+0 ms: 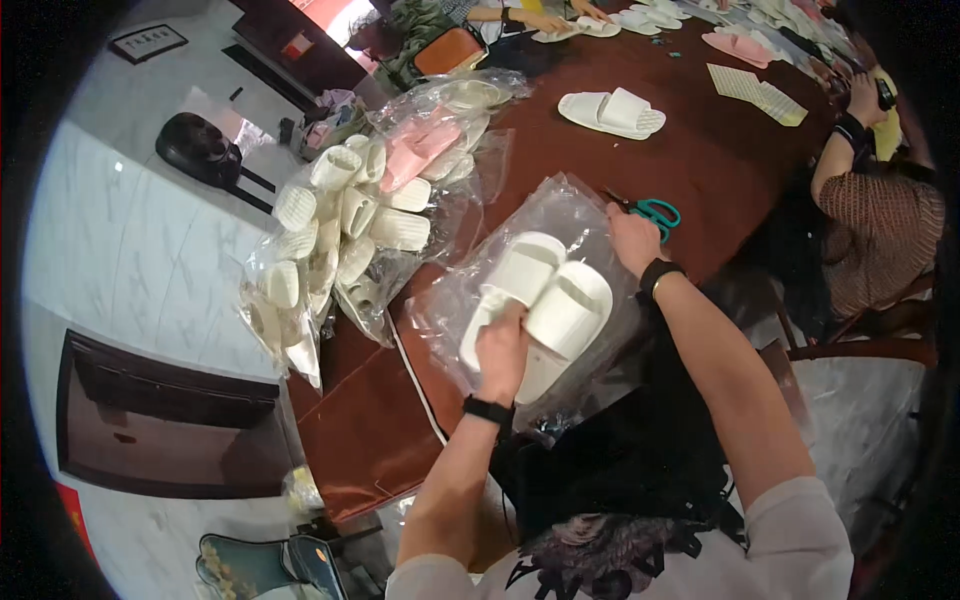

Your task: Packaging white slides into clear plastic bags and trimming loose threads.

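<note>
A pair of white slide slippers (pixel 568 308) lies side by side on a clear plastic bag (pixel 440 318) near the table's front edge. My left hand (pixel 503 350) is closed on the left slipper, its fingers reaching in between the two. At the bag's upper right edge, my right hand (pixel 636 240) has its fingers pressed together on the plastic. Just beyond those fingers, scissors (pixel 658 214) with teal handles rest on the table. Farther off, a single white slipper (pixel 612 113) lies by itself.
Bagged white slippers (pixel 355 215) are heaped along the table's left side, with a pink pair (pixel 420 150) among them. Perforated yellowish sheets (pixel 757 95) and a pink slipper (pixel 738 48) lie at the far right. A co-worker (pixel 880 225) sits on the right; another person's hands (pixel 545 20) work at the far end.
</note>
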`<state>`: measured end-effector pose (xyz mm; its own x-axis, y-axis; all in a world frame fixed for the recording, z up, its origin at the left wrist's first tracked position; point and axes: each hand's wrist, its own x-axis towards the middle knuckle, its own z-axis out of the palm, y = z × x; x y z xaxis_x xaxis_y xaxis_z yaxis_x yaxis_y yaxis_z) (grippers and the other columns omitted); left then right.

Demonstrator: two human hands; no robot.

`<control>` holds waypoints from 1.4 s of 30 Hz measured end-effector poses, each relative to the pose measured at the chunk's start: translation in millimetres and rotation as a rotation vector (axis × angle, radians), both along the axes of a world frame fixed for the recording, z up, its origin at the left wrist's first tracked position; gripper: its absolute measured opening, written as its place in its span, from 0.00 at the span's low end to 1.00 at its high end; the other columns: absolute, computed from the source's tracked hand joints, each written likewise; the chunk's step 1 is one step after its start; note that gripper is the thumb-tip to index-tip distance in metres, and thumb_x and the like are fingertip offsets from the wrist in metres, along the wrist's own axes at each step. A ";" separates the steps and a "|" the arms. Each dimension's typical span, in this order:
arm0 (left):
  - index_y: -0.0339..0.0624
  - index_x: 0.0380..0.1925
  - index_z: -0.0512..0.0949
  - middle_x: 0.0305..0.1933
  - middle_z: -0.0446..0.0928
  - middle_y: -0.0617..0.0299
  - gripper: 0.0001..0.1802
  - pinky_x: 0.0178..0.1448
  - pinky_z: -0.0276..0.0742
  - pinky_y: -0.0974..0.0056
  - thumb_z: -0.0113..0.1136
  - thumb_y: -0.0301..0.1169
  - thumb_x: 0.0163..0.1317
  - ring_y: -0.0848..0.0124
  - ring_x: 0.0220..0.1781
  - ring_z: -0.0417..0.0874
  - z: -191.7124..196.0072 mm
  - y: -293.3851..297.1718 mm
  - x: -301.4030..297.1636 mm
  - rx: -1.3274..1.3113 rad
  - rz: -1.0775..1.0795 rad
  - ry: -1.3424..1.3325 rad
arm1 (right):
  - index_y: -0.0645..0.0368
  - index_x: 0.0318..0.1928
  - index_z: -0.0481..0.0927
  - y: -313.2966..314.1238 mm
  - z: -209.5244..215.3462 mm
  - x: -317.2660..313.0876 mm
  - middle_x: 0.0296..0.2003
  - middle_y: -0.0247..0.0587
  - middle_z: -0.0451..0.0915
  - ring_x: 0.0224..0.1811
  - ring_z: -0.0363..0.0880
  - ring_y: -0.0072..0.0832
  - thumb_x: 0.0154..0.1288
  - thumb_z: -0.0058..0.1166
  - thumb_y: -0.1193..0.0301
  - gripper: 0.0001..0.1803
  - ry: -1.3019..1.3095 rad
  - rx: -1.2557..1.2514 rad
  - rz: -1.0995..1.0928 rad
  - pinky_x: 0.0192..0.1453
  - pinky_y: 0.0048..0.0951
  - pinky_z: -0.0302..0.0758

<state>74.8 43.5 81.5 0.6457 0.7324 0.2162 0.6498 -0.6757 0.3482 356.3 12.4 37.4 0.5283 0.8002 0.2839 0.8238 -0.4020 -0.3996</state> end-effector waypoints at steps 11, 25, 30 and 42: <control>0.44 0.47 0.79 0.45 0.76 0.49 0.14 0.52 0.74 0.53 0.55 0.22 0.61 0.50 0.48 0.78 -33.3 -23.0 -34.7 -0.260 0.024 -0.248 | 0.61 0.38 0.72 -22.5 13.7 33.1 0.32 0.57 0.80 0.37 0.81 0.52 0.65 0.51 0.68 0.09 0.049 0.136 -0.074 0.40 0.49 0.76; 0.48 0.47 0.77 0.53 0.70 0.55 0.15 0.54 0.71 0.51 0.59 0.27 0.59 0.54 0.51 0.73 -52.5 -36.4 -26.9 0.037 0.037 -0.101 | 0.58 0.50 0.74 -47.0 -11.0 47.0 0.47 0.52 0.74 0.53 0.72 0.47 0.63 0.46 0.76 0.14 -0.138 -0.071 -0.148 0.53 0.45 0.75; 0.44 0.39 0.76 0.51 0.72 0.56 0.09 0.54 0.72 0.52 0.61 0.27 0.58 0.54 0.50 0.74 -49.4 -35.0 -26.1 -0.009 0.053 -0.177 | 0.59 0.51 0.73 -46.9 -12.1 52.1 0.46 0.52 0.74 0.52 0.73 0.48 0.64 0.45 0.76 0.14 -0.176 -0.014 -0.101 0.53 0.44 0.74; 0.38 0.40 0.74 0.37 0.77 0.49 0.06 0.40 0.76 0.55 0.56 0.22 0.63 0.49 0.36 0.80 -32.8 -28.8 -40.2 -0.182 0.144 -0.575 | 0.60 0.62 0.69 -51.6 31.2 40.4 0.49 0.37 0.78 0.48 0.77 0.24 0.64 0.58 0.71 0.26 1.190 0.639 0.147 0.52 0.25 0.73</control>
<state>34.5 14.6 48.7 0.3549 0.8614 0.3634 0.4038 -0.4918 0.7714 396.8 -39.2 68.6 0.6335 0.7715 0.0595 -0.1287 0.1808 -0.9751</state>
